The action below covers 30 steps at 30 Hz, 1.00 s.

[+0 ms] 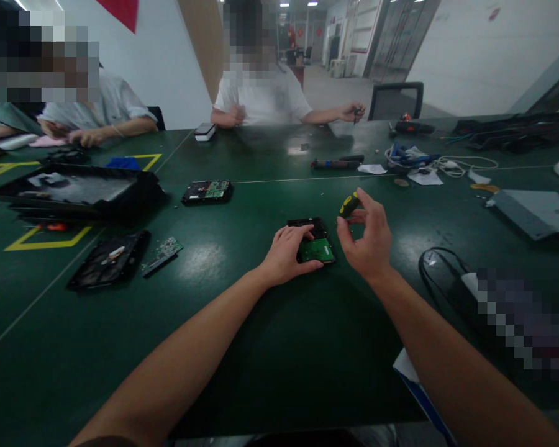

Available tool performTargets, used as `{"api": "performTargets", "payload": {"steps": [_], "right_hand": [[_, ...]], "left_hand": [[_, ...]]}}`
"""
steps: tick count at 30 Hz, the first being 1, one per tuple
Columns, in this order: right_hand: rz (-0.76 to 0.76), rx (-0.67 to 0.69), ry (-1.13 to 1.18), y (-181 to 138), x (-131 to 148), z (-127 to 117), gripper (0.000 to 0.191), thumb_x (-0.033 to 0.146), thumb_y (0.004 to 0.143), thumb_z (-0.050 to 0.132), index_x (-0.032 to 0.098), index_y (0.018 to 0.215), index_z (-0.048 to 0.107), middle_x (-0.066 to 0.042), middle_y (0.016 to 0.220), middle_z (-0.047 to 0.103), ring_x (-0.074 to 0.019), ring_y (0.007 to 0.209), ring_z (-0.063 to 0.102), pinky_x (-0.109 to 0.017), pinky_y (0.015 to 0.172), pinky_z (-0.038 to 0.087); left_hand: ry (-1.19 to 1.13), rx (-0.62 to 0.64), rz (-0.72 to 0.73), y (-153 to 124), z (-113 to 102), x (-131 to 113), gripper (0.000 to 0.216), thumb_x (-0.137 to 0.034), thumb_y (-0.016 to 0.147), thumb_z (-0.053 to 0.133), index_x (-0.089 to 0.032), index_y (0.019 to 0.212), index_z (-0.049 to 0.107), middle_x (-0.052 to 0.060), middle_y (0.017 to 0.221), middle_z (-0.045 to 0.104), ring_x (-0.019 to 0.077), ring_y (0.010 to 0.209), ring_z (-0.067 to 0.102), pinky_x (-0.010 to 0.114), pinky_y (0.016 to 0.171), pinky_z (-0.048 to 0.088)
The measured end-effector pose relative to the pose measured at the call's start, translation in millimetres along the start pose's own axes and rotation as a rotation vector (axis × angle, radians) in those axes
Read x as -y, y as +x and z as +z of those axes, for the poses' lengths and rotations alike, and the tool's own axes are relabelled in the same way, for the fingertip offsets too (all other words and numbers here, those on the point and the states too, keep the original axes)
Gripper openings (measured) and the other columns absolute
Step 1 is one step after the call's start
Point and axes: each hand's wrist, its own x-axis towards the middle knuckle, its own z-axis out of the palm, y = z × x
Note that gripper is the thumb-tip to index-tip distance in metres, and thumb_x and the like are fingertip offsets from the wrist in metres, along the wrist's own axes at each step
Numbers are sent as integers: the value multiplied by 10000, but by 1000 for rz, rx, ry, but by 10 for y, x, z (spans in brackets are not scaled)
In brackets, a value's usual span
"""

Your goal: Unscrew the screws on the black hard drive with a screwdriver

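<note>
A hard drive (318, 251) with a green circuit board lies on the dark green table in front of me. My left hand (285, 253) grips it from the left, with the thumb along the near edge and the fingers over the black casing. Just right of the drive, my right hand (369, 234) is raised, its fingers closed around the black and yellow handle of a screwdriver (349, 204). The screwdriver's tip cannot be made out. Farther left are a second hard drive (207, 192) and a loose circuit board (163, 256) beside a black plastic casing (109, 261).
Black trays (81, 192) stand at the left. A dark cylindrical tool (338, 163), cables (466, 162) and a grey metal box (535, 213) lie at the back and right. A black cable (423, 279) curls near my right forearm. Two people sit across the table.
</note>
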Motion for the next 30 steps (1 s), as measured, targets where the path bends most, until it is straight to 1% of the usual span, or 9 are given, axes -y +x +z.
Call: {"api": "performTargets", "payload": {"steps": [2,4,8,14,17,21,25,27,30], "right_hand": [[-6,13,16,0,6,-3,705,238,989,609,318,1641,353,-125,1433,596,-232,964,702,-443,832,691],[-3,7,30,-1,5,-2,708,241,989,614,321,1642,353,-124,1423,594,-230,951,700,-437,810,690],[12,-9,21,-2,-3,0,721,276,975,650,331,1633,363,-124,1381,600,-243,940,689,-452,762,685],[37,30,16,-3,13,-10,763,244,966,592,338,1668,308,-136,1431,580,-276,1020,692,-512,834,683],[34,30,4,1,10,-14,749,247,963,605,336,1654,332,-133,1394,598,-263,985,687,-499,811,687],[31,19,-28,8,6,-22,699,286,963,641,314,1615,392,-139,1362,613,-260,961,681,-482,768,689],[21,24,5,1,0,-11,714,258,979,602,317,1645,351,-141,1408,592,-265,1003,688,-486,811,683],[22,9,20,-5,-11,-3,717,256,980,610,318,1645,349,-139,1404,586,-252,970,688,-469,782,684],[33,-10,-5,-5,-21,1,695,290,970,651,313,1613,387,-133,1360,598,-236,914,679,-440,717,684]], "left_hand": [[-1,2,-2,1,2,5,852,-509,846,854,-285,1547,427,73,1363,691,314,1350,598,556,1244,339],[0,2,-2,2,-1,4,812,-502,842,860,-282,1510,456,73,1356,694,313,1340,603,552,1242,342],[5,-5,3,8,-17,-16,656,-511,839,859,-272,1361,542,78,1337,697,315,1299,620,551,1223,363],[22,9,-3,12,-39,-36,519,-513,843,847,-270,1220,586,81,1300,696,322,1270,626,569,1194,388],[34,18,18,7,-36,-17,446,-529,862,827,-269,1146,603,70,1288,701,313,1286,619,558,1192,387],[56,27,62,-4,-21,14,410,-556,888,804,-270,1137,648,68,1350,682,305,1342,590,554,1221,347],[62,20,80,-7,-17,20,403,-568,903,789,-268,1149,683,70,1365,679,300,1349,585,545,1217,345],[63,22,75,-6,-22,16,402,-568,904,789,-268,1154,690,70,1370,679,302,1354,582,547,1220,341],[67,34,64,-5,-30,6,403,-565,902,792,-274,1164,695,69,1374,681,305,1358,580,553,1227,336]]}}
